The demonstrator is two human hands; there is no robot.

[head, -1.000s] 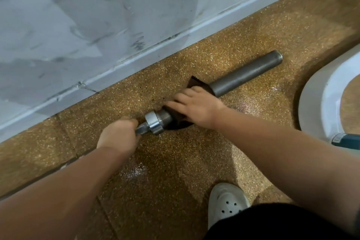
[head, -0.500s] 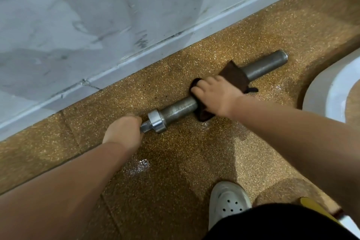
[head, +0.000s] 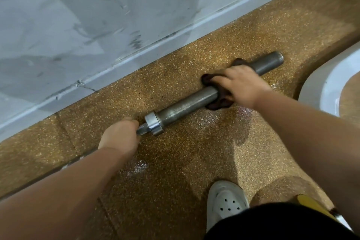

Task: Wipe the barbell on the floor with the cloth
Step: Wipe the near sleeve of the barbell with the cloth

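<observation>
A grey steel barbell sleeve [head: 187, 104] lies on the speckled brown floor, running from lower left to upper right, with a shiny collar [head: 153, 125] near its left end. My left hand [head: 120, 134] grips the thin bar just left of the collar. My right hand [head: 241, 84] wraps a dark brown cloth [head: 220, 102] round the sleeve towards its far right end. The bare sleeve tip [head: 270, 63] sticks out beyond the cloth.
A scuffed grey-white wall [head: 97, 25] with a skirting strip runs close behind the barbell. A white curved object [head: 331, 84] stands at the right edge. My white clog [head: 226, 200] is on the floor at the bottom. Wet patches shine on the floor near the bar.
My right hand has slid the cloth along the sleeve from beside the collar to near the right end. The left hand has kept its grip on the bar.
</observation>
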